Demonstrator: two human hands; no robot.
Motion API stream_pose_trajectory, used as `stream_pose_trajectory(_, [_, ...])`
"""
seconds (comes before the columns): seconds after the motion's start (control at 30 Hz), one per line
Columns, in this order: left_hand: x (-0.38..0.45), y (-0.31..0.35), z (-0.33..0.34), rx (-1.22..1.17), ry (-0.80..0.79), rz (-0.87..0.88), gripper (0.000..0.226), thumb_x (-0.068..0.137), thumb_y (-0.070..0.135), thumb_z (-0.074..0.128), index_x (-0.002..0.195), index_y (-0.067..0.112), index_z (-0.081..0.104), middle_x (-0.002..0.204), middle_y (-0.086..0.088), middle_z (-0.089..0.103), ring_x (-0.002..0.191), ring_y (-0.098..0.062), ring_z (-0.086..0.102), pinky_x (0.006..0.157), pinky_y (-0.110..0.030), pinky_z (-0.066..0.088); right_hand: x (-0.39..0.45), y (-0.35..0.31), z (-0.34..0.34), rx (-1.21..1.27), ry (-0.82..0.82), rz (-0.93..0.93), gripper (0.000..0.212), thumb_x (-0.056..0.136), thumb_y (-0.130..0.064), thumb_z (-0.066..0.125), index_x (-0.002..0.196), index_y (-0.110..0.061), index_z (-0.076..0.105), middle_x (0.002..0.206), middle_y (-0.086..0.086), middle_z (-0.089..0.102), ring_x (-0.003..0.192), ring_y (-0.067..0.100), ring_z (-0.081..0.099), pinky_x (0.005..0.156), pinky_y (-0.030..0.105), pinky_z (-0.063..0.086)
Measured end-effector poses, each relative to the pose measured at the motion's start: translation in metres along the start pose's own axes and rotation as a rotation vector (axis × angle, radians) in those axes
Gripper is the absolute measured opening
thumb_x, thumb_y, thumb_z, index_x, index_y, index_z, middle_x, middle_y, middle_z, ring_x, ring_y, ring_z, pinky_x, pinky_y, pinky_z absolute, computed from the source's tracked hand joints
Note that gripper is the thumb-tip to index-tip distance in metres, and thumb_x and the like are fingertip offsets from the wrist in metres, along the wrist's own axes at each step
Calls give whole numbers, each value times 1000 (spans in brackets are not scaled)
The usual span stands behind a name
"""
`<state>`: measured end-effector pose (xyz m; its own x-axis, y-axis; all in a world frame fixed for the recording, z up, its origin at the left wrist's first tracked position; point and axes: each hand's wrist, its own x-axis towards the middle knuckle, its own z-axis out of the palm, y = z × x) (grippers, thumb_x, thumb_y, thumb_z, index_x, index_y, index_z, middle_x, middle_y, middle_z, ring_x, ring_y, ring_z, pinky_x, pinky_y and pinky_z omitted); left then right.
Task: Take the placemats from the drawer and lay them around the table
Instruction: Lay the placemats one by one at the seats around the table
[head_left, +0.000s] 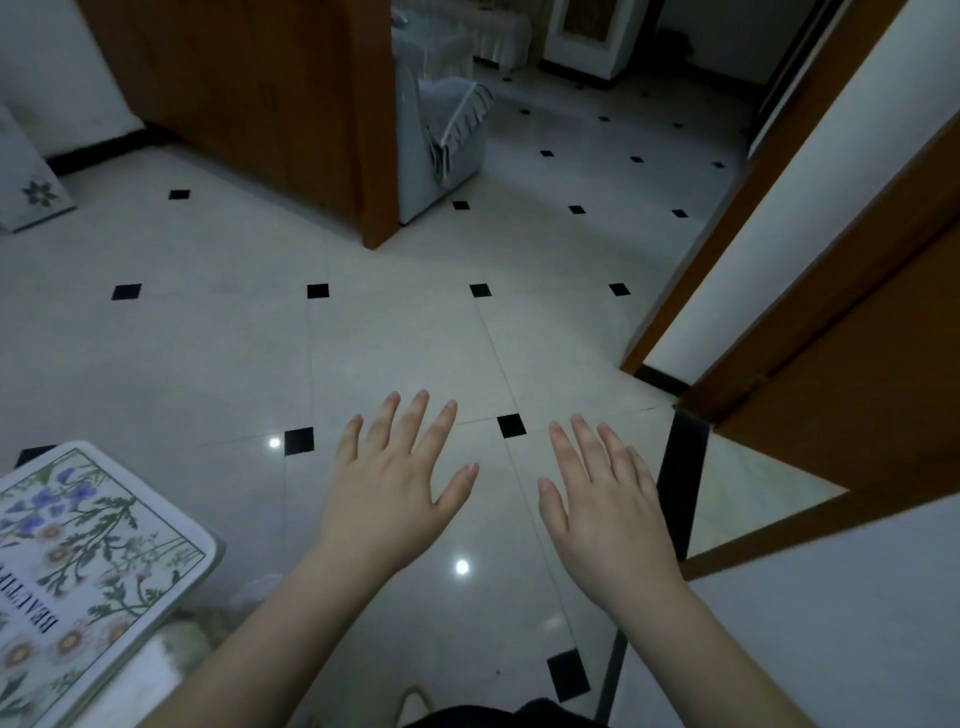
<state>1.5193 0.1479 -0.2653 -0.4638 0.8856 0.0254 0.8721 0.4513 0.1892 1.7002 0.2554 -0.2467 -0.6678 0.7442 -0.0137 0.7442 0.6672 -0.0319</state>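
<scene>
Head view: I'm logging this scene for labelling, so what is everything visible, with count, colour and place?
placemat: one, white with blue and cream flowers, lower left.
second floral mat: one, pale with a dark flower, far left edge.
floor: one, glossy white tiles with small black squares, throughout.
wooden panel: one, brown, upper left centre.
covered chair: one, pale grey cloth, top centre.
door frame: one, brown wood, right.
left hand: one, bare, open, holding nothing, over the floor.
right hand: one, bare, open, holding nothing, beside it.
</scene>
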Motion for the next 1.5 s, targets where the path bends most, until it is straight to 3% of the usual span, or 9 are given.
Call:
stream_pose_trajectory(0.13, [20,-14,-5,14,19,-85,81,87,71,0,157,34,18,165,0,19,153,-24,14,121,-50,11,36,-7,4,30,4,-55,68,93,-49,5,155,-26,21,163,1,21,150,23,16,118,39,4])
stream_pose_trajectory(0.23, [37,-22,-9,47,56,-221,77,92,68,10,153,30,35,158,-5,37,147,-30,31,116,-54,25,67,-11,8,44,-1,-100,66,94,-48,8,154,-26,25,161,1,26,149,24,22,119,41,11])
stream_pose_trajectory(0.43, [86,-35,-2,79,54,-332,72,94,65,20,148,26,46,151,-7,47,141,-31,42,110,-55,34,146,-13,15,71,-14,-237,67,94,-50,8,154,-27,26,161,0,26,149,24,22,119,43,13])
stream_pose_trajectory(0.63, [125,-48,-10,61,57,-506,83,85,69,-2,157,32,18,165,-2,19,153,-25,14,121,-49,12,226,-24,15,97,-39,-408,67,94,-49,8,154,-26,28,161,1,26,149,25,22,119,42,13])
stream_pose_trajectory(0.77, [128,-61,-19,83,103,-651,79,91,68,6,155,29,29,161,-5,31,149,-27,26,118,-51,20,262,-46,16,98,-41,-548,65,96,-48,11,153,-26,30,160,0,28,148,25,24,119,43,16])
stream_pose_trajectory(0.93, [109,-89,-23,115,114,-815,72,95,63,20,148,23,45,149,-10,49,139,-32,44,111,-55,35,289,-88,21,112,-31,-697,61,97,-46,19,149,-23,40,155,3,38,143,27,35,116,45,27])
stream_pose_trajectory(1.17, [67,-136,-21,126,179,-1030,69,94,62,24,148,24,45,153,-7,45,143,-29,38,114,-54,31,306,-173,24,122,6,-915,58,96,-45,25,145,-21,46,152,4,44,140,29,40,112,45,31])
stream_pose_trajectory(1.37, [34,-188,-20,127,213,-1136,68,94,61,29,146,21,49,147,-9,52,136,-32,49,108,-57,40,300,-269,28,80,31,-1095,56,95,-43,30,141,-20,53,146,5,51,135,30,47,109,41,22])
stream_pose_trajectory(1.5, [9,-221,-25,146,229,-1209,68,94,61,27,144,22,52,145,-9,54,135,-32,50,110,-53,36,291,-330,22,79,43,-1201,57,94,-43,30,140,-19,53,146,6,51,133,31,49,108,41,21])
